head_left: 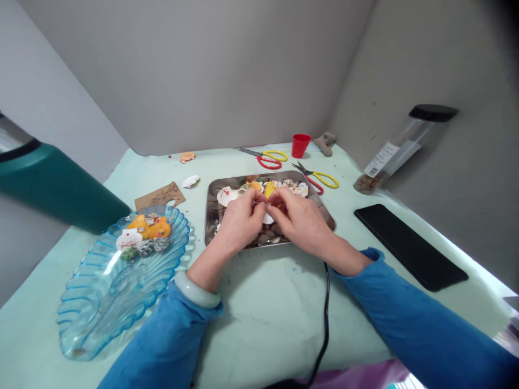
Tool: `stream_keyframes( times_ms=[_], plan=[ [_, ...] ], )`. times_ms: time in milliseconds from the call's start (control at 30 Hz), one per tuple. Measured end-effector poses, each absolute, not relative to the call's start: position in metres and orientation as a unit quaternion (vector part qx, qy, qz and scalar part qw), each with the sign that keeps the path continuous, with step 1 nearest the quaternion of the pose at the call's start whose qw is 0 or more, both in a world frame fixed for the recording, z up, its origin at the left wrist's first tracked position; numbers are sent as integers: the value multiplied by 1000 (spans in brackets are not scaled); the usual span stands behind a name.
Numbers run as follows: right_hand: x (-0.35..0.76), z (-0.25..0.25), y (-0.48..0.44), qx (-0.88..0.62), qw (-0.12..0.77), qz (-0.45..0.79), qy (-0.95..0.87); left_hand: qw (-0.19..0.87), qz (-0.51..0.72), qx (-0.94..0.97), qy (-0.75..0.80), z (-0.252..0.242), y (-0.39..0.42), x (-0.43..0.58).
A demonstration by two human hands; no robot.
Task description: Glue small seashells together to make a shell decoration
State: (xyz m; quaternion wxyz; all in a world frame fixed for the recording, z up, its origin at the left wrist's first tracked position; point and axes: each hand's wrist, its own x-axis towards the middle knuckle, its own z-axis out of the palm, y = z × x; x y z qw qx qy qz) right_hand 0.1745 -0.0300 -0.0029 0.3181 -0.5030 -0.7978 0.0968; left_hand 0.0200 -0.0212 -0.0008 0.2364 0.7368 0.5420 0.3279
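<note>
Over a metal tray (207,216) filled with shells and brown pebbles, my two hands meet fingertip to fingertip. My left hand (243,216) is closed in a pinch, and my right hand (298,216) pinches right beside it. Whatever is between the fingertips is too small and too covered to name. A white shell (268,218) shows just under the fingers. Another white shell (227,195) with a red mark lies at the tray's left, and a yellow piece (270,188) shows behind the fingertips.
A blue scalloped glass dish (121,302) holding decorated pieces stands at left, near a green bottle (60,183) and brown card (160,196). Behind the tray are two scissors (272,156), (320,177) and a red cup (300,146). A clear jar (389,156) and black pad (409,246) are right.
</note>
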Motion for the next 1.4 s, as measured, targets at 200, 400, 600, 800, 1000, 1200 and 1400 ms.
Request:
stream_keyframes(
  times_ms=[200,400,600,800,1000,1200,1400],
  plan=[
    [175,-4,-29,-497,319,91,-802,235,322,739,543,-1,-21,20],
    [175,-4,-28,-495,320,91,-803,237,316,740,544,-2,-20,19],
    [174,-3,-29,-498,319,99,-800,237,320,739,543,-1,-21,19],
    [174,-2,-30,-499,318,99,-800,239,318,739,544,-1,-20,20],
    [174,-3,-29,-498,319,97,-801,238,314,741,544,-1,-21,20],
    [174,-2,-29,-498,321,98,-800,242,315,736,548,-1,-21,20],
    [174,-2,-29,-499,317,97,-801,245,320,735,545,0,-20,20]
  ],
)
